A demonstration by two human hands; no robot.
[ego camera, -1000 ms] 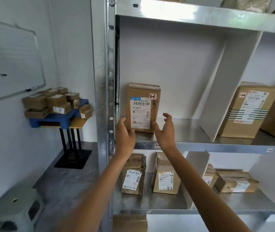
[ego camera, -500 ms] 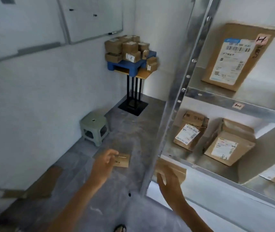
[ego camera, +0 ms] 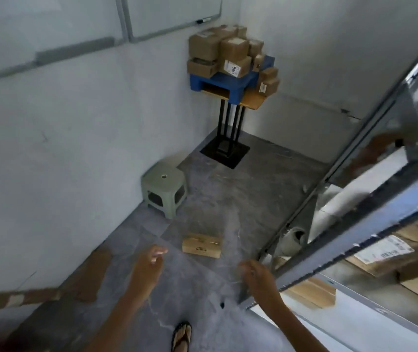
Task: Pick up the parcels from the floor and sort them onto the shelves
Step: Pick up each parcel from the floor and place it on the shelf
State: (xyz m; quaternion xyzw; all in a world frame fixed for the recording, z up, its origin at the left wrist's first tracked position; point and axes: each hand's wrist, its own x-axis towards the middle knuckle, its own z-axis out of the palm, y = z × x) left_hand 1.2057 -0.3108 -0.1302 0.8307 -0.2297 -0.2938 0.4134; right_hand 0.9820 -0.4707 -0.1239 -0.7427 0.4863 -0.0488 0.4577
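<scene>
So the small cardboard parcel [ego camera: 201, 245] lies flat on the grey floor [ego camera: 241, 189] just below centre frame, clear of both hands. The left hand [ego camera: 149, 262] hangs just to its lower left and the right hand [ego camera: 256, 273] to its lower right, both empty with fingers loosely curled and a bit blurry. Further out, the metal shelf rack [ego camera: 370, 219] runs down the right edge, a green stool [ego camera: 163, 191] sits against the wall mid-frame, and a pile of boxes [ego camera: 225, 49] tops a stand up top.
</scene>
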